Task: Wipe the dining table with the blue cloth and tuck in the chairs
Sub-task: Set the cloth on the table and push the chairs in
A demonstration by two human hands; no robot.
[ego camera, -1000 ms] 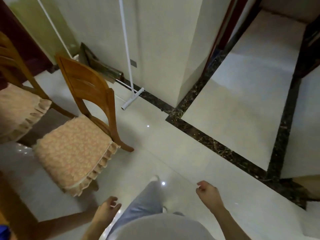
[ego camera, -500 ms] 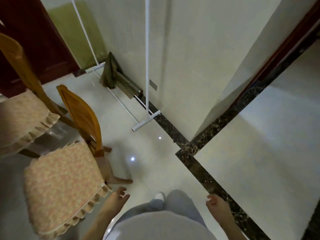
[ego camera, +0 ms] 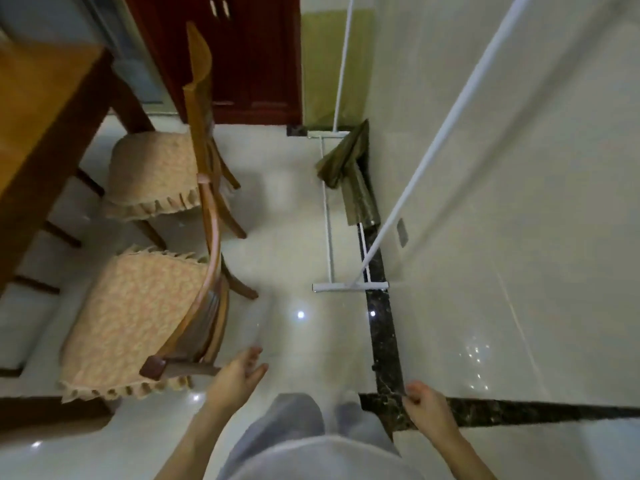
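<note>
The left hand (ego camera: 239, 374) was extended forward from a bare forearm, palm turned inward, fingers loosely spread and holding nothing. Its fingertips lay just beside the top rail of the near chair (ego camera: 138, 320), close to the rail's dark end; contact could not be confirmed. The right hand (ego camera: 424, 405) hung lower at the right, fingers curled loosely inward, thumb near the forefinger, gripping nothing.

The near chair stood on the floor (ego camera: 294, 244) at the right edge of the desk (ego camera: 41, 109), its cushioned seat facing the desk and largely outside the desk edge. The far chair (ego camera: 162, 174) stood beyond it along the same edge, its seat partly under the desk. The two chairs were close together, with the near backrest overlapping the far seat in this view.

The blue cloth was not visible. A white rack (ego camera: 349, 287) stood against the wall at the right, with an olive rag (ego camera: 346, 161) draped at its far end.
</note>
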